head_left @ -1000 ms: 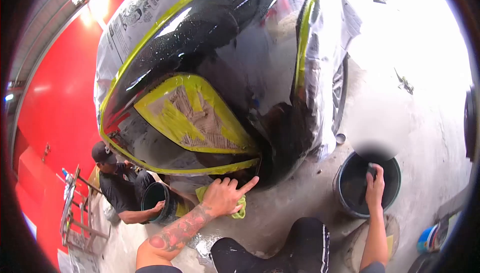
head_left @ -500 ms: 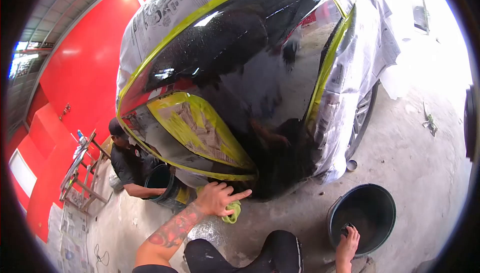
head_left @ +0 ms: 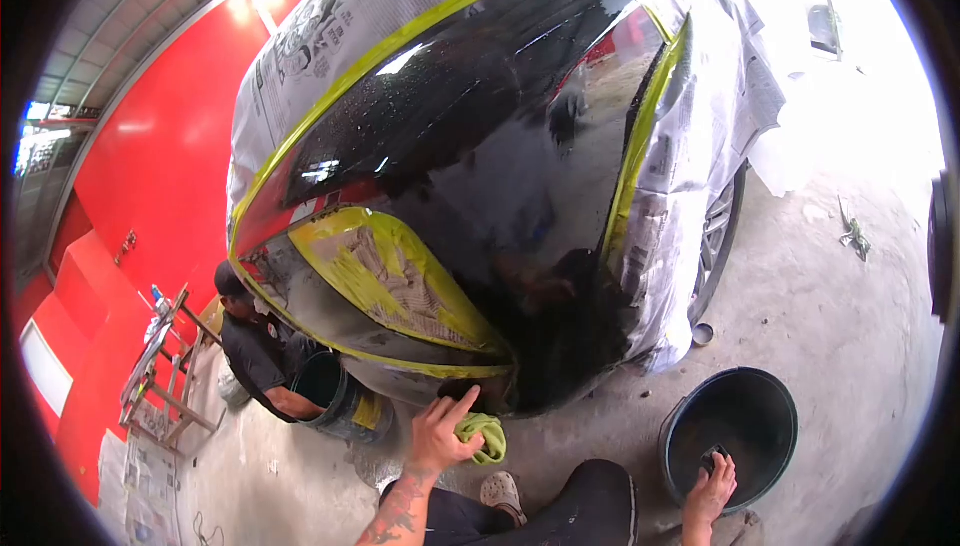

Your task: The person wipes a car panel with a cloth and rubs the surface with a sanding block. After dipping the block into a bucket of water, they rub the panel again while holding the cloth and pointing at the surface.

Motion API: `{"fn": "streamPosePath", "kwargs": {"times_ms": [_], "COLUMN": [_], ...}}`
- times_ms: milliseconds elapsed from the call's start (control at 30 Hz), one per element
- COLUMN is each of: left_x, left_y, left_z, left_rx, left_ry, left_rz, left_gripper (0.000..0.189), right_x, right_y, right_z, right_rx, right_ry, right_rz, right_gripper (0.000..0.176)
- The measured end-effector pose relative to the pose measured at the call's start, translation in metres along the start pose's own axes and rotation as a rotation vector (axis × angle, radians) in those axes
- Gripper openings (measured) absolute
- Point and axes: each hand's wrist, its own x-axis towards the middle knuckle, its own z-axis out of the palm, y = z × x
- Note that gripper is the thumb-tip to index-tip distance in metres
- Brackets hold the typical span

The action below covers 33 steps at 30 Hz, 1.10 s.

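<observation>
At six o'clock your left hand (head_left: 438, 436) grips the green cloth (head_left: 486, 435) below the wet black panel (head_left: 480, 146) (wiping seems barely begun), your right hand (head_left: 712, 492) clutching a dark pad (head_left: 712, 458) in the bucket (head_left: 788, 414).

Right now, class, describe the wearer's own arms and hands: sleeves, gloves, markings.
Both the left hand and right hand are ungloved. The left forearm carries a red-and-dark tattoo. No sleeve shows on either forearm.
</observation>
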Motion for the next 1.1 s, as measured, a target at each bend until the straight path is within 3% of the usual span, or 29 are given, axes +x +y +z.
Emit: {"fn": "streamPosePath", "kwargs": {"times_ms": [167, 567, 767, 867, 1100], "left_x": [-0.02, 0.042, 0.057, 0.055, 0.056], "left_y": [0.041, 0.145, 0.223, 0.257, 0.285], "left_z": [0.029, 0.114, 0.172, 0.221, 0.244], "left_rx": [-0.419, -0.986, -0.881, -0.807, -0.693], "left_ry": [0.06, -0.292, -0.435, -0.625, -0.867], "left_rz": [-0.175, -0.007, -0.018, -0.034, 0.003], "left_gripper": [0.057, 0.051, 0.049, 0.044, 0.039], "right_x": [-0.001, -0.012, -0.012, -0.008, -0.01], "right_y": [0.001, 0.025, 0.025, 0.019, 0.027], "right_z": [0.007, 0.023, 0.021, 0.013, 0.024], "right_rx": [-0.015, -0.106, -0.083, -0.04, 0.0], "right_ry": [0.022, 0.095, 0.066, 0.051, 0.096], "right_rz": [0.047, -0.033, -0.043, -0.061, -0.06], "right_gripper": [0.052, 0.05, 0.062, 0.07, 0.069]}}
